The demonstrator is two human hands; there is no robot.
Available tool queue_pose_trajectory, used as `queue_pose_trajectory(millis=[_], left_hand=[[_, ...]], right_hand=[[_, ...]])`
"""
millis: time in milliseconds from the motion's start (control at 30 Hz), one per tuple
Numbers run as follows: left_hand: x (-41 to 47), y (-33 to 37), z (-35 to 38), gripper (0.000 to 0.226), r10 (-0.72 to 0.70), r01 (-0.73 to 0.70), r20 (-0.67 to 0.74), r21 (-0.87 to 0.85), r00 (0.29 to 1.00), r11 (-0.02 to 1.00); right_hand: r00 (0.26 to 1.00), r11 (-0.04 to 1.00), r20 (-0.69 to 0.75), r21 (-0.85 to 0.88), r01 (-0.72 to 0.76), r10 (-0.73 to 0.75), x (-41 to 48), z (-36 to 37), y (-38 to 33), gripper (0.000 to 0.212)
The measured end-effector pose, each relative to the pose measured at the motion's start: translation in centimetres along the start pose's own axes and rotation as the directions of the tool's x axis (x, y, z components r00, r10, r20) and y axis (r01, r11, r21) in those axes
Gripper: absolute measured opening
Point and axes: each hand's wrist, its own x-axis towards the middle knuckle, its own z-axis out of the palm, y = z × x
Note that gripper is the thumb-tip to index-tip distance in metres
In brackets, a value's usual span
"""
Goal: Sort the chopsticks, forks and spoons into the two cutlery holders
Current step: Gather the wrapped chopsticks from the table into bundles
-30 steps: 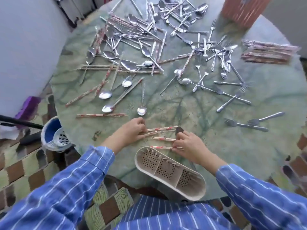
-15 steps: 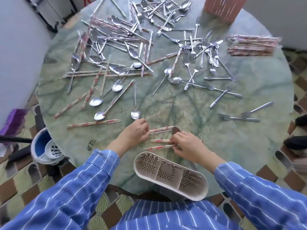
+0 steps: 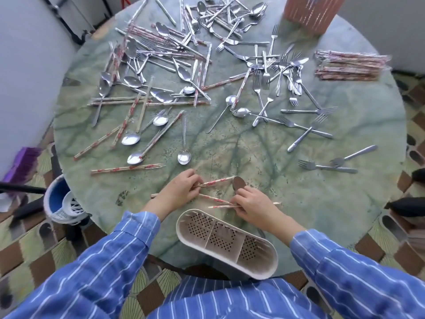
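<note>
My left hand [image 3: 178, 192] pinches a pair of red-patterned chopsticks [image 3: 217, 181] near the table's front edge. My right hand [image 3: 251, 204] holds another few chopsticks [image 3: 222, 206] and a spoon, whose bowl [image 3: 239, 183] sticks up above the fingers. Just in front of me stands a white three-compartment cutlery holder [image 3: 226, 242], with nothing visible inside. A second, terracotta holder [image 3: 309, 13] stands at the far right. Spoons, forks and chopsticks lie scattered over the far half of the round green table [image 3: 230, 146].
A bundle of chopsticks [image 3: 349, 66] lies at the right rim. Two forks [image 3: 331, 165] lie apart at the right. A lone spoon [image 3: 184, 155] and a chopstick pair [image 3: 125, 168] lie close to my left hand. A blue bucket [image 3: 59, 201] stands on the floor, left.
Both hands stayed at the same spot gathering chopsticks; the sticks between them have shifted and now cross at an angle. The camera view has shifted slightly.
</note>
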Motion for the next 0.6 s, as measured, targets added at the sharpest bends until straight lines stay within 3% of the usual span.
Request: queue_pose_trajectory(millis=[100,167,333,467,600], left_hand=[[-0.5,0.5,-0.4,0.015,-0.068,0.067,-0.019,-0.04,0.998,0.997],[-0.6,0.9,-1.2,0.013,-0.132,0.126,-0.067,-0.083,0.989,0.988],[-0.6,2.0,-3.2,0.015,-0.21,0.146,-0.199,-0.293,0.957,0.945],[-0.2,3.1,-4.7,0.018,-0.405,0.245,-0.286,-0.463,0.868,0.852],[0.8,3.5,-6.0,0.024,-0.484,0.225,-0.239,-0.661,0.842,0.716]], right_hand=[[1.0,0.998,-0.015,0.053,0.016,-0.015,-0.3,-0.6,0.5,0.018],[1.0,0.992,-0.025,0.125,-0.013,0.016,-0.4,-1.6,1.0,0.012],[0.978,0.897,-0.025,0.404,-0.179,0.206,1.2,-5.4,2.1,0.012],[0.909,0.608,0.086,0.717,-0.341,0.408,4.6,-8.4,0.8,0.013],[0.9,0.314,0.194,0.891,-0.328,0.391,8.1,-10.6,-1.5,0.03]])
